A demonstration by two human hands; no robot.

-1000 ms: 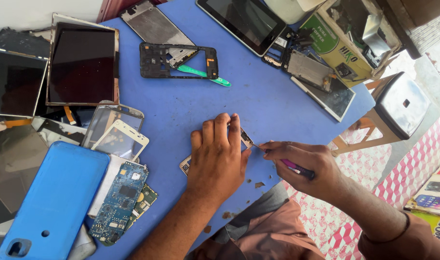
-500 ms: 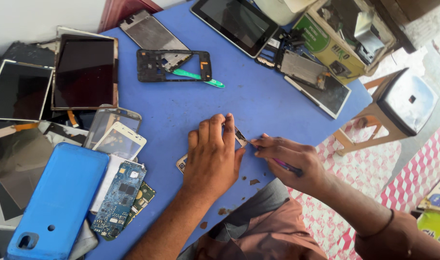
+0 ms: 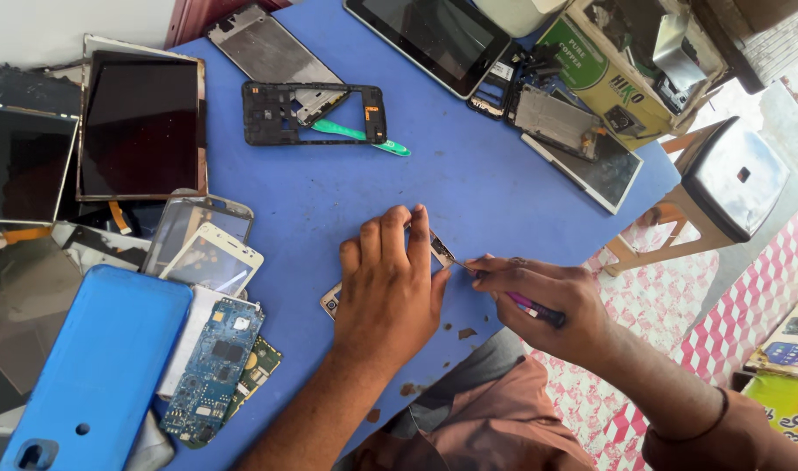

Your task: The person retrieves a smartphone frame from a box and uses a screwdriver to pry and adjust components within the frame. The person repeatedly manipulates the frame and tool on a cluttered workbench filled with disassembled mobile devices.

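My left hand [image 3: 390,288] lies flat over a small phone part [image 3: 439,253] on the blue table [image 3: 469,183], pressing it down; only its ends show past my fingers. My right hand [image 3: 538,301] grips a thin screwdriver with a pink and dark handle [image 3: 531,307]. Its metal tip meets the part's right end, just beside my left fingertips.
A black phone frame [image 3: 311,113] with a green pry tool [image 3: 364,137] lies farther back. Screens and tablets [image 3: 141,122] crowd the left, with a blue case [image 3: 93,366] and circuit boards [image 3: 215,371]. A tablet [image 3: 425,39], a box of parts [image 3: 634,61] and a stool [image 3: 730,187] are at right.
Both hands stay on the small part. The screwdriver tip has moved in closer to the part's right end. The camera view shifted slightly.
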